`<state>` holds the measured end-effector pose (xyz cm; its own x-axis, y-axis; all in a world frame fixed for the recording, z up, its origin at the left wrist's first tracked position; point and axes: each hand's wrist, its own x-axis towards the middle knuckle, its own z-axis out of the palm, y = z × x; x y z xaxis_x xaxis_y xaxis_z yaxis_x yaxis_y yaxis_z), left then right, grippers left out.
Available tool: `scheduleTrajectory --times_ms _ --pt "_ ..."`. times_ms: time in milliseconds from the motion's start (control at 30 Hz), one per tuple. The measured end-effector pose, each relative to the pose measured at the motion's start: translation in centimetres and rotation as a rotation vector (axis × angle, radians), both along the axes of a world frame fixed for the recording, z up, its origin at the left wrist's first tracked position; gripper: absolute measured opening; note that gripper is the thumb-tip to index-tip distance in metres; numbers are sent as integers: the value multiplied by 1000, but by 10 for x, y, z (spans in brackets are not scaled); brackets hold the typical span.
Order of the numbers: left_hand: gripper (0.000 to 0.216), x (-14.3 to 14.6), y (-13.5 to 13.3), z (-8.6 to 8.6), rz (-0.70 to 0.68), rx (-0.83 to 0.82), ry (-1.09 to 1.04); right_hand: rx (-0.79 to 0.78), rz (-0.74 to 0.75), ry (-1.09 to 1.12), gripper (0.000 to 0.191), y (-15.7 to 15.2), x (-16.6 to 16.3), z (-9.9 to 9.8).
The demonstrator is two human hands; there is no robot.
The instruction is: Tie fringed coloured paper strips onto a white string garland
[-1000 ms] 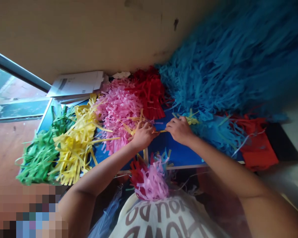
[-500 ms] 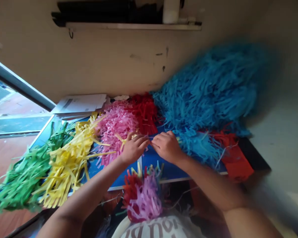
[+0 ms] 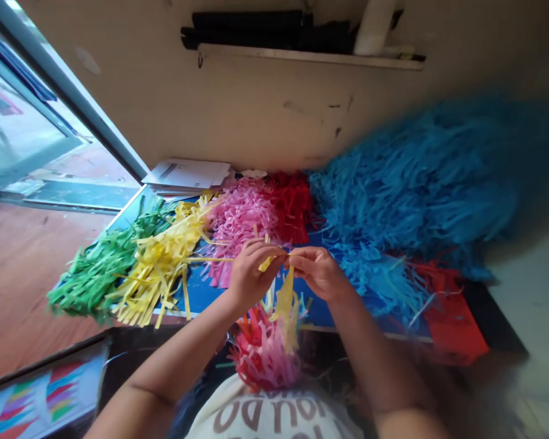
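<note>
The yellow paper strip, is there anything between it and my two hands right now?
Nothing visible. Both the left hand and the right hand already pinch the yellow paper strip at its top, above the blue table; its loose end hangs over the pink and red bundle.

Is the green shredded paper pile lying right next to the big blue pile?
No, the green pile lies at the far left beside the yellow pile, with pink and red between it and the blue pile.

Ahead of you, a scuffed beige wall (image 3: pixel 265 116) carries a narrow shelf (image 3: pixel 311 56); daylight enters through the glass door (image 3: pixel 22 122) at left, above reddish-brown floor (image 3: pixel 18 274).
</note>
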<state>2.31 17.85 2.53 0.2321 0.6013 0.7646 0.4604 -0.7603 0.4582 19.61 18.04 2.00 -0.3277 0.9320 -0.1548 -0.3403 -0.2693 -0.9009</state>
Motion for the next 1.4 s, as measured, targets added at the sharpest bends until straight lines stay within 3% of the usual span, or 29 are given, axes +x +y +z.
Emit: scheduleTrajectory --times_ms 100,467,733,833,967,1033,1067,1200,1400 --pt "4 3 -8 -3 49 -92 -95 4 -15 -24 39 -8 -2 1" --pt "12 7 -15 -12 -72 -334 -217 36 -193 -29 31 -9 -4 -8" --pt "11 16 -8 -26 28 -207 -50 373 -467 -284 18 -14 -10 -24" --pt "10 22 -6 -39 76 -269 -107 508 -520 -378 12 -10 -12 -28" --pt "9 10 3 -47 61 -471 -176 469 -516 -746 28 37 40 -50" --pt "8 -1 10 -46 58 -507 -155 425 -412 -1258 30 71 83 -66" --pt "8 -5 13 -45 49 -513 -138 399 -360 -1344 25 85 103 -74" --pt "13 -11 19 -45 -30 -557 -127 350 -231 -1527 17 114 146 -96" --pt "21 0 20 -59 -171 -742 -206 341 -184 -1634 17 110 145 -99"
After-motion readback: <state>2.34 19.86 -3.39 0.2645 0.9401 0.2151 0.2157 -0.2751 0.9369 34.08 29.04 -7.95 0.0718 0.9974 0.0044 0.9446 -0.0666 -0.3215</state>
